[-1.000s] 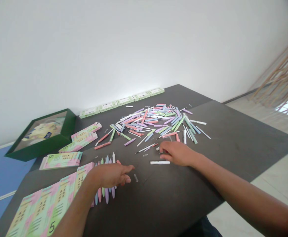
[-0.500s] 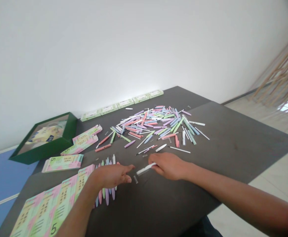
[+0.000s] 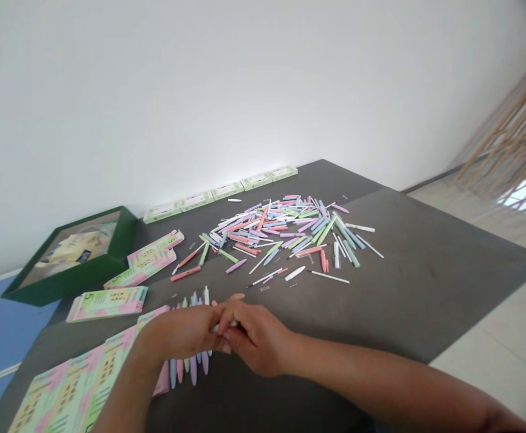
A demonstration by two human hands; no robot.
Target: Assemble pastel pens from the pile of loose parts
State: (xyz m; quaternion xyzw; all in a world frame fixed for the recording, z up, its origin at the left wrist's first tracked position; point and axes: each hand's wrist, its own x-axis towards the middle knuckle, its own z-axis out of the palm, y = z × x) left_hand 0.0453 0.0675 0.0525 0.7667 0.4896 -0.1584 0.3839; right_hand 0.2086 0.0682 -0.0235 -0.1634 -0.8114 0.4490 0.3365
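Tabletop scene from the head view, with the two hands at centre and 12 o'clock pointing away from the wearer. A dark grey table (image 3: 418, 282) spans the lower frame beneath a white wall (image 3: 226, 90), and a rack of wooden poles (image 3: 515, 138) stands at 2 o'clock. An open green box (image 3: 127, 234) lies at 9 o'clock, with pastel pen cartons (image 3: 109, 304) at 8 o'clock. Small green-and-white boxes (image 3: 220, 191) line the far table edge from 11 to 12 o'clock. A loose pile of pastel pen parts (image 3: 281, 231) spreads from 12 to 1 o'clock, its barrels and thin white sticks lying at mixed angles. A row of pens (image 3: 193, 370) lies side by side at 6 o'clock and passes beneath the hands. The left hand (image 3: 177, 331) and right hand (image 3: 256, 340) meet directly above this row, both curled closed, with the right fingers (image 3: 233, 307) crossing over the left. A small white pen part (image 3: 223, 328) shows between them; the fingers hide most of it, so which hand grips it cannot be told. The low, close hold keeps the small part steady.
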